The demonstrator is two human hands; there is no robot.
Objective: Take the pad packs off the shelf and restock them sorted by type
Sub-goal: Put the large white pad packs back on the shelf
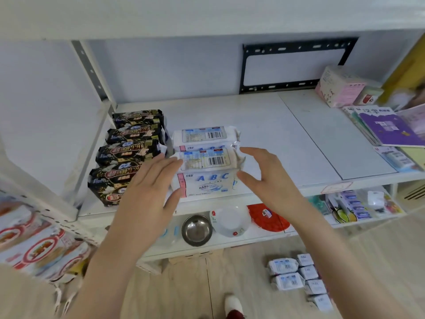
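Observation:
Several black pad packs [125, 153] stand in a row at the left of the white shelf [276, 134]. Beside them stand two white ABC pad packs, the front one [207, 173] near the shelf's front edge and the second [204, 137] behind it. My left hand [149, 192] lies at the front pack's left side, fingertips touching it, fingers relaxed. My right hand [264, 176] hovers at its right side, fingers spread, just off the wrapper. More white pad packs [299, 279] lie in a heap on the wooden floor at the lower right.
Pink boxes [340, 88] and purple booklets [388, 127] fill the shelf's right end. A black metal bracket [296, 65] hangs on the back wall. The shelf below holds a steel bowl [196, 230], a white bowl [230, 221] and a red dish [266, 217]. Snack bags [34, 242] sit lower left.

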